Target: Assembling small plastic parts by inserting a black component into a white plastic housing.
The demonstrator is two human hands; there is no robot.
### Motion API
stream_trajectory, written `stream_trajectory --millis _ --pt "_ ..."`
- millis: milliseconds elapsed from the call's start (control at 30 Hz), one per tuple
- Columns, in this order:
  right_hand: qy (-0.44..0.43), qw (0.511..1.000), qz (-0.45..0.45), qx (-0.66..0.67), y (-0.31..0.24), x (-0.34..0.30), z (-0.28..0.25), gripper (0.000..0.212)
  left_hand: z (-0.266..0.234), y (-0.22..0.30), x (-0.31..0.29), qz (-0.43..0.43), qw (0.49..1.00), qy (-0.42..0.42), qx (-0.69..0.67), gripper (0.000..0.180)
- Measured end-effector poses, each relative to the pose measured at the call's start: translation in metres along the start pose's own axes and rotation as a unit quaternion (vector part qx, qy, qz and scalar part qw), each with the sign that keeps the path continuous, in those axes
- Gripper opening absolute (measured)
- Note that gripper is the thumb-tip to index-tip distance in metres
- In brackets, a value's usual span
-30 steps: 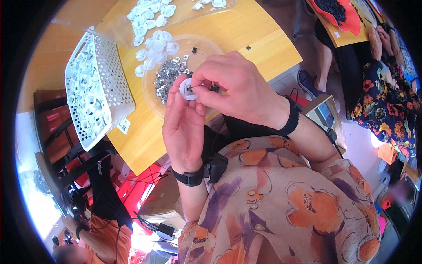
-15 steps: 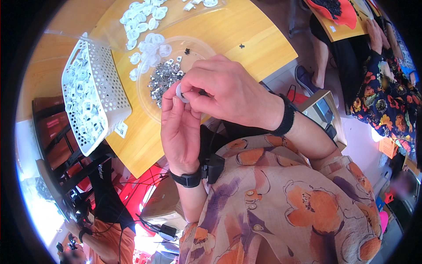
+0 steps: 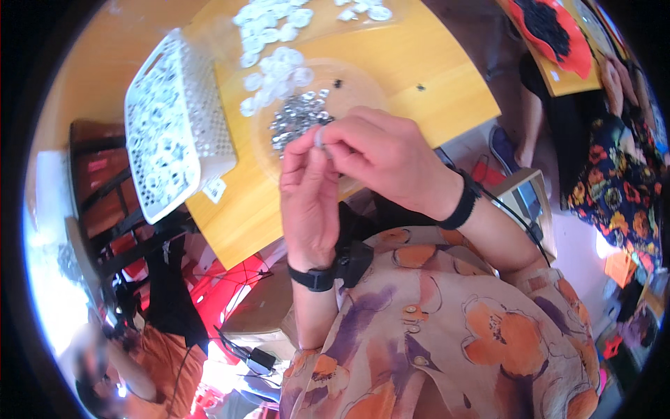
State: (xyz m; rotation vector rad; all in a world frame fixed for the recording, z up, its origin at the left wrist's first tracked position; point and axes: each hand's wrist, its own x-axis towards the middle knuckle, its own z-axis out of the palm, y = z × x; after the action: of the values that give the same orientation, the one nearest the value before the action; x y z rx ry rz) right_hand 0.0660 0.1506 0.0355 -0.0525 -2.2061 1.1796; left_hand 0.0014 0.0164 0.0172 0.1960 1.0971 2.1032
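Both hands meet over the table's near side. My left hand pinches a small round white plastic piece between thumb and fingers. On the same piece, the fingertips of my right hand are pressed together from the right; what else they may hold is hidden. Just beyond my hands, a heap of small shiny metal parts lies in a shallow clear round tray. Translucent white round pieces are heaped at the tray's far left edge.
A white perforated basket full of white pieces stands at the table's left edge. More white pieces lie farther back. Two small black parts lie on the right. A person in orange sits lower left; another, in a flowered garment, is at right.
The whole view has shifted, so the table and basket appear farther right. My hands stay together on the white piece, with the right fingers slightly changed in position.
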Motion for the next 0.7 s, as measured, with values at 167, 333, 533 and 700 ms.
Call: stream_trajectory --millis 167,333,533,700 --pt "0.001 0.998 0.055 0.033 -0.009 0.000 0.005 0.006 0.000 0.000 -0.004 0.004 1.000 0.017 -0.004 0.026" --pt "-0.029 0.992 0.086 0.087 -0.001 -0.002 0.009 0.005 -0.005 -0.001 -0.007 0.003 0.999 0.043 0.002 0.026" --pt "-0.064 0.984 0.107 0.124 0.003 0.007 0.000 0.012 -0.007 0.008 0.001 -0.008 1.000 0.026 -0.004 0.027" --pt "-0.051 0.986 0.117 0.106 0.001 0.015 -0.021 0.015 -0.010 0.032 0.002 0.023 0.998 0.052 0.036 0.026"
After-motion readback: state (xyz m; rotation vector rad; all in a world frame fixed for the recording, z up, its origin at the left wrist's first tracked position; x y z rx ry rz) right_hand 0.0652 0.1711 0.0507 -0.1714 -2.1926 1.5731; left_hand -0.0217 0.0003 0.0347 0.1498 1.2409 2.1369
